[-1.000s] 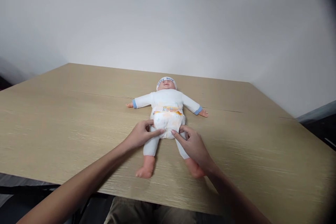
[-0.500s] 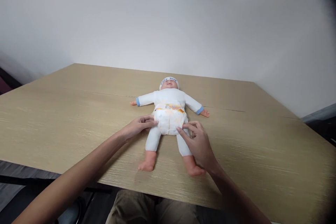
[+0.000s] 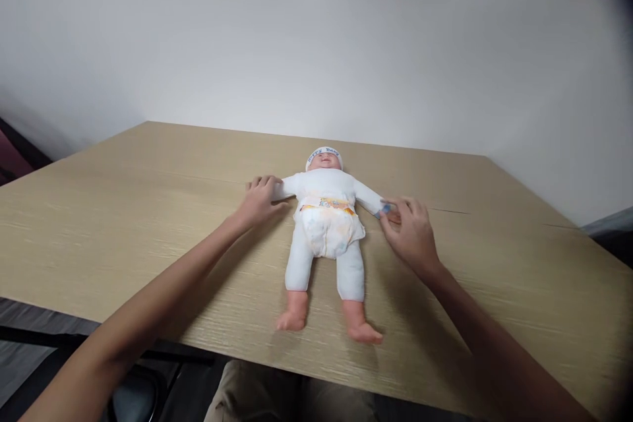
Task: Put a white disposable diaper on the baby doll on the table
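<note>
White-suited doll (image 3: pixel 326 183) laid face-up on wood-grained table (image 3: pixel 173 211), wrapped in puffy, creased diaper (image 3: pixel 324 232). One sleeve (image 3: pixel 287 187) covered by loosely curled left hand (image 3: pixel 261 200); blue cuff (image 3: pixel 384 210) straddled by half-curled right hand (image 3: pixel 411 231). Grips can't be told.

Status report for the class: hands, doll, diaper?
Left hand over one sleeve. Right hand at opposite blue cuff. Doll face-up on table, diaper around hips.

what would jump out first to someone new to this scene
Probably the baby doll in white, lying face up near the middle of the wooden table. Next, the diaper with orange trim over its hips. Then the hands: left hand over one doll arm, right hand at the other's blue cuff.
</note>
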### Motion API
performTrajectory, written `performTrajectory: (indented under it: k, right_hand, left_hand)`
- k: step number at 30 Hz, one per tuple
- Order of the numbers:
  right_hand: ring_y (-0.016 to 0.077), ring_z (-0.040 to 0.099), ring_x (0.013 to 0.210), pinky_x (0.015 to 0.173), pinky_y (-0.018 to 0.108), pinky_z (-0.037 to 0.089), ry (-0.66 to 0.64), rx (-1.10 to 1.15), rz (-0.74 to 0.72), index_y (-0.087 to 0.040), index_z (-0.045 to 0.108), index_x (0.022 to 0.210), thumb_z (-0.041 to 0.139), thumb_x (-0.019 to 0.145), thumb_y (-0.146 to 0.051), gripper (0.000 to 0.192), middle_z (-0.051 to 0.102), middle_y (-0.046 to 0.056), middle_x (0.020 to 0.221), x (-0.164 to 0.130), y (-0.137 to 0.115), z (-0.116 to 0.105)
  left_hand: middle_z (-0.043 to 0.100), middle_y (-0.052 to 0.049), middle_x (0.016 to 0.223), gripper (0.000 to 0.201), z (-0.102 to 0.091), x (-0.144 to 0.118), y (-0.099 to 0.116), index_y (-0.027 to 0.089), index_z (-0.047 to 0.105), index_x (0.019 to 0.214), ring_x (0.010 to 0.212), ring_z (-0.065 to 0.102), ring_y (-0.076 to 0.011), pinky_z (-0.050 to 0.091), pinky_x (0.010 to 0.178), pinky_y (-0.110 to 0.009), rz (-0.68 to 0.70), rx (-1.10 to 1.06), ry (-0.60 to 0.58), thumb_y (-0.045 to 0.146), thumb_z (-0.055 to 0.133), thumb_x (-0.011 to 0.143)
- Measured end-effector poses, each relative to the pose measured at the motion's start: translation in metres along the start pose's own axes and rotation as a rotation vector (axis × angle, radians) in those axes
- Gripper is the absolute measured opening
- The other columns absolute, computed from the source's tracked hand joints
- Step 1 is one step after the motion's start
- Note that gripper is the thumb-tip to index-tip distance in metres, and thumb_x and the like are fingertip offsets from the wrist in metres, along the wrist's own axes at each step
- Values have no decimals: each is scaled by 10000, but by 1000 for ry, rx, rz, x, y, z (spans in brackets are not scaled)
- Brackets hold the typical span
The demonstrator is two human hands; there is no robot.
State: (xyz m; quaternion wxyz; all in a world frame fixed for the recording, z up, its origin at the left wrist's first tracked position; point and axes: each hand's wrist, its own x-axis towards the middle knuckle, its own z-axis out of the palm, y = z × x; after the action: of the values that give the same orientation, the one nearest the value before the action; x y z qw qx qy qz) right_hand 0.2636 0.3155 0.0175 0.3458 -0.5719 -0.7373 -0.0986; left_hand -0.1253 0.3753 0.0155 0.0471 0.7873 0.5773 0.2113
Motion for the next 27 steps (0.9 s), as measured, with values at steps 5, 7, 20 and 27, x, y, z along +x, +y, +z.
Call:
performTrajectory:
  k: [5,7,20,27]
  right_hand:
    - [408,602,1288,1105,516,470,-286,-18,12,-77,575,1476,637,932,-420,647,660,253,1458,55,16,48]
    - [374,649,1222,1037,458,509,-332,4,45,-110,632,1407,604,946,-390,540,710,226,1393,68,11,60]
    - [307,718,1110,922,391,545,-381,302,-103,-267,684,1409,584,908,-280,511,779,60,1271,-4,-50,-119]
    - [297,705,1087,897,400,565,-472,200,-252,-361,670,1433,620,936,-269,508,751,52,1230,-141,-101,-192]
  left_hand:
    - [686,-242,1389,555,13,52,18,103,610,1350,1301,603,-421,367,1142,-522,-53,85,-120,429,714,913]
    - [721,-247,1324,517,11,60,22,91,625,1311,1214,667,-409,420,1087,-495,-67,72,-148,420,682,916]
    - [757,-113,1066,493,-73,-182,117,216,517,1259,938,740,-356,537,739,-383,-66,-289,-79,470,705,881]
    - [737,-100,1141,681,-4,-399,158,241,459,1375,997,763,-322,615,827,-401,57,-582,-194,162,686,738]
